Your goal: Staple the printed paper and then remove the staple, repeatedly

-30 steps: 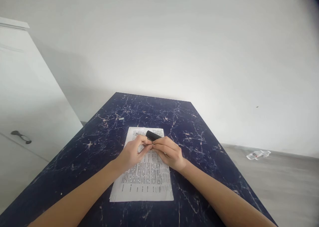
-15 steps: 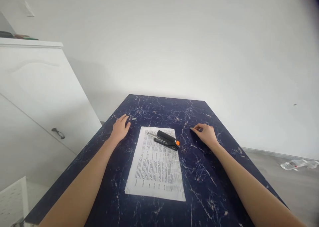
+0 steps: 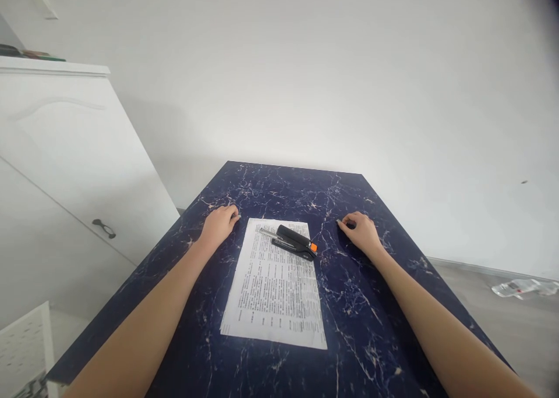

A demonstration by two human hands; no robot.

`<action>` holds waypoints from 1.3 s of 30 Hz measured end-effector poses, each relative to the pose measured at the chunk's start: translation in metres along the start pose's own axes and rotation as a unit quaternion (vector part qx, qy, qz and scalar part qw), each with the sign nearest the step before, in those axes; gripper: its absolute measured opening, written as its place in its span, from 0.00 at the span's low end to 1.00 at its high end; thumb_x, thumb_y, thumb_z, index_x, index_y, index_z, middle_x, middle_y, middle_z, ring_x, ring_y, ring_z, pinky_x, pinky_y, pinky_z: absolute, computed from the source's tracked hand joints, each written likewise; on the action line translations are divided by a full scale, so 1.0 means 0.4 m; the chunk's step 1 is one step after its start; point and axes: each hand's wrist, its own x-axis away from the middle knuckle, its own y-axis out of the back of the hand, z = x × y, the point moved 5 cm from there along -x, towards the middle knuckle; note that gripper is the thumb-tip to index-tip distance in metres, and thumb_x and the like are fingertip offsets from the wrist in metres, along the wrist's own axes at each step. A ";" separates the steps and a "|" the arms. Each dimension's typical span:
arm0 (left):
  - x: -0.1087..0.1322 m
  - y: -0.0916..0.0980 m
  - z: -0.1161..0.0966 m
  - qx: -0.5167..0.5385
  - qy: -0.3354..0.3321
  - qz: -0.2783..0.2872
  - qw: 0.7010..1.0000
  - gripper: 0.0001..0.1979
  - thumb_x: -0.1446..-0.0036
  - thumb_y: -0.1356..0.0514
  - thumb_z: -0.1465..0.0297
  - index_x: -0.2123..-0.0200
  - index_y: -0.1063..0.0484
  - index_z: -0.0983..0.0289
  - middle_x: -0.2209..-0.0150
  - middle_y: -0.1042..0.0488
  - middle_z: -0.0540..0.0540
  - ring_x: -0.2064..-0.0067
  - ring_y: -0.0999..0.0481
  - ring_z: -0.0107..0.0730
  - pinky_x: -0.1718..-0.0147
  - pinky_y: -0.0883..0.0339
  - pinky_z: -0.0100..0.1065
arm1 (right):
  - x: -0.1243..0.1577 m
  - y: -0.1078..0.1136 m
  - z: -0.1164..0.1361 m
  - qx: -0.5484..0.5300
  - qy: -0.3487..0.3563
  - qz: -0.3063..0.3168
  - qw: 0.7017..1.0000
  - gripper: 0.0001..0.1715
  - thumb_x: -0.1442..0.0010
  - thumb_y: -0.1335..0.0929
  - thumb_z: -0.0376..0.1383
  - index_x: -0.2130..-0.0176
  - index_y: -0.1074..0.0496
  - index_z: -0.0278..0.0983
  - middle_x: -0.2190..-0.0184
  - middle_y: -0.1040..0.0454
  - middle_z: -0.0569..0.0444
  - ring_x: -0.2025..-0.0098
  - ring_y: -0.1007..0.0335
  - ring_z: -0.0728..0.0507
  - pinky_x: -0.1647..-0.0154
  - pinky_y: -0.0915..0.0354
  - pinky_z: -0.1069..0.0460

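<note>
Both hands rest palm-down on the dark blue marbled table, towards its far edge. The left hand is curled, so I cannot tell if it holds anything. The right hand is loose and empty. Between them, a black orange-tipped stapler lies on a printed paper sheet. A white cabinet stands beside the table's left edge.

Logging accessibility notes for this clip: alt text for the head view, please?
A left hand and a right hand rest loosely curled on a dark marbled table, either side of a printed sheet. A black stapler lies across the sheet's far end.
</note>
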 end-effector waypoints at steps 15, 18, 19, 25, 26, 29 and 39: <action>0.026 0.004 -0.125 0.307 0.011 -0.058 0.950 0.10 0.32 0.43 0.63 0.56 0.27 0.62 0.64 0.18 0.55 0.66 0.18 0.35 0.61 0.25 0.36 | -0.003 0.001 0.002 -0.002 -0.005 0.006 1.000 0.11 0.40 0.33 0.42 0.71 0.27 0.40 0.66 0.25 0.49 0.63 0.31 0.39 0.54 0.36 0.44; 0.034 0.000 -0.149 0.321 -0.008 -0.046 0.946 0.12 0.32 0.42 0.62 0.56 0.23 0.62 0.66 0.17 0.54 0.69 0.20 0.33 0.63 0.25 0.34 | -0.004 -0.002 -0.001 -0.001 -0.011 0.010 1.000 0.11 0.40 0.33 0.42 0.70 0.26 0.40 0.65 0.25 0.48 0.62 0.32 0.39 0.54 0.36 0.44; 0.036 0.000 -0.157 0.319 -0.015 -0.046 0.946 0.12 0.32 0.41 0.62 0.56 0.21 0.62 0.66 0.17 0.54 0.69 0.20 0.33 0.63 0.25 0.34 | -0.004 -0.002 -0.002 0.000 -0.012 0.010 1.000 0.11 0.40 0.33 0.42 0.70 0.26 0.40 0.65 0.25 0.48 0.62 0.32 0.39 0.54 0.36 0.44; 0.039 0.009 -0.196 0.310 -0.075 -0.068 0.945 0.12 0.35 0.37 0.61 0.53 0.17 0.57 0.56 0.17 0.57 0.59 0.18 0.38 0.57 0.22 0.40 | -0.004 -0.007 -0.003 0.001 -0.009 0.006 1.000 0.09 0.40 0.33 0.40 0.70 0.27 0.40 0.65 0.25 0.49 0.62 0.32 0.39 0.53 0.37 0.44; 0.038 0.004 -0.200 0.313 -0.085 -0.054 0.945 0.12 0.35 0.36 0.61 0.53 0.17 0.57 0.55 0.17 0.57 0.57 0.18 0.39 0.54 0.22 0.42 | -0.004 -0.008 -0.004 0.001 -0.007 0.005 1.000 0.09 0.40 0.33 0.40 0.70 0.28 0.40 0.65 0.26 0.49 0.63 0.32 0.40 0.53 0.37 0.44; 0.034 -0.017 -0.209 0.311 -0.112 -0.003 0.944 0.11 0.37 0.35 0.63 0.53 0.17 0.56 0.54 0.17 0.56 0.52 0.18 0.40 0.47 0.23 0.46 | -0.006 -0.010 -0.006 0.007 0.001 0.007 1.000 0.09 0.39 0.33 0.40 0.70 0.28 0.40 0.66 0.26 0.49 0.62 0.33 0.39 0.53 0.37 0.44; 0.027 -0.039 -0.223 0.281 -0.149 0.058 0.946 0.10 0.36 0.37 0.68 0.54 0.17 0.55 0.55 0.16 0.56 0.51 0.17 0.41 0.49 0.21 0.47 | -0.005 -0.010 -0.004 0.006 0.007 0.009 1.000 0.09 0.39 0.34 0.40 0.70 0.29 0.40 0.65 0.27 0.49 0.62 0.33 0.38 0.53 0.37 0.44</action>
